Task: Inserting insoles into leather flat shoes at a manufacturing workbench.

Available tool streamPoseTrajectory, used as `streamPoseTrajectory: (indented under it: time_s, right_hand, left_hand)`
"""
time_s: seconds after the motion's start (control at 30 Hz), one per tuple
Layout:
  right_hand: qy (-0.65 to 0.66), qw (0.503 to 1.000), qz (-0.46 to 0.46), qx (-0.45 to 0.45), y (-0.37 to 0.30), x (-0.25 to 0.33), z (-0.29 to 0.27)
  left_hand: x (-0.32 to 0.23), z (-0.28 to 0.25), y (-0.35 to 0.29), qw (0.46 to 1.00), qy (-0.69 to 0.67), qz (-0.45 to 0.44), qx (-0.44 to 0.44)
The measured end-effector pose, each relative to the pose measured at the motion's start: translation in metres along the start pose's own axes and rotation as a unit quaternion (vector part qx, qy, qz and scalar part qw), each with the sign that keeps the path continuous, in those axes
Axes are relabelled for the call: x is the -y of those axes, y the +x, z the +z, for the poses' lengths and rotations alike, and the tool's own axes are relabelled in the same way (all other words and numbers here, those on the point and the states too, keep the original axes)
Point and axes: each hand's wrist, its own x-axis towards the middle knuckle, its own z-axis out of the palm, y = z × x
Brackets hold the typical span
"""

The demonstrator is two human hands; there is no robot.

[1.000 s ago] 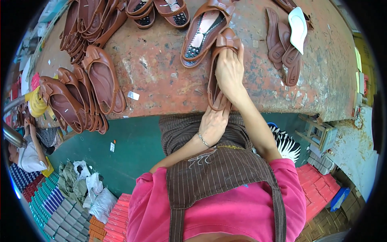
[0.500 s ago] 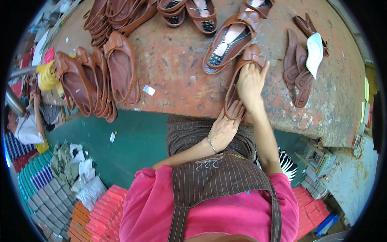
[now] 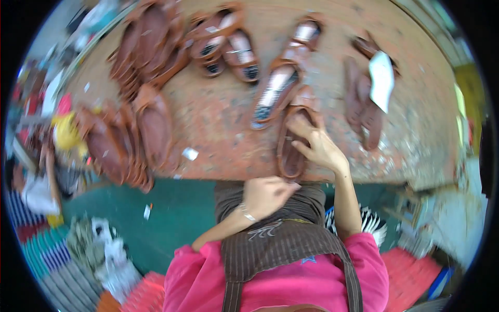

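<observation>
A brown slingback shoe (image 3: 290, 158) with a bow at the toe lies at the table's front edge, its heel toward me. Over its opening is my right hand (image 3: 319, 145), fingers apart, the fingertips at the inside of the shoe; contact is hard to judge. My left hand (image 3: 266, 197) is off the shoe, just in front of the table edge and left of the heel. Its fingers are curled and blurred, so whether they hold anything does not show. Touching the shoe's far left side is another brown shoe (image 3: 275, 93) with a pale and black inside.
Brown shoes (image 3: 117, 140) stand in a row at the left, with stacked shoes (image 3: 150, 39) behind. Brown insoles (image 3: 371, 119) and a white sole-shaped piece (image 3: 382, 80) lie at the right of the worn table (image 3: 223, 140). Another person (image 3: 39, 192) sits at the far left.
My left hand has let go of the shoe's heel and moved left. My right hand has drawn back from deep in the toe, its fingers spreading. The whole view has shifted.
</observation>
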Motion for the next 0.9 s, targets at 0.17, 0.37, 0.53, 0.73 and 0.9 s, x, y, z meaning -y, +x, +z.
streamPoseTrajectory:
  time_s: [0.17, 0.37, 0.53, 0.73, 0.9]
  right_hand:
    - [0.155, 0.892, 0.303, -0.297, -0.024, -0.028, -0.096]
    - [-0.174, 0.842, 0.386, -0.336, 0.001, -0.139, -0.121]
    - [-0.358, 0.814, 0.440, -0.129, 0.000, -0.183, -0.103]
    - [-0.146, 0.864, 0.439, -0.199, -0.009, -0.174, -0.134]
    - [0.107, 0.878, 0.158, -0.438, -0.022, -0.093, -0.193]
  left_hand:
    - [0.008, -0.034, 0.058, 0.983, -0.009, -0.177, -0.041]
    - [0.036, -0.019, 0.071, 0.996, 0.017, -0.057, 0.064]
    - [0.007, -0.137, 0.026, 0.988, 0.105, -0.069, -0.088]
    - [0.109, -0.246, 0.018, 0.904, 0.200, -0.101, -0.364]
    - [0.143, -0.267, 0.000, 0.896, 0.321, -0.264, -0.158]
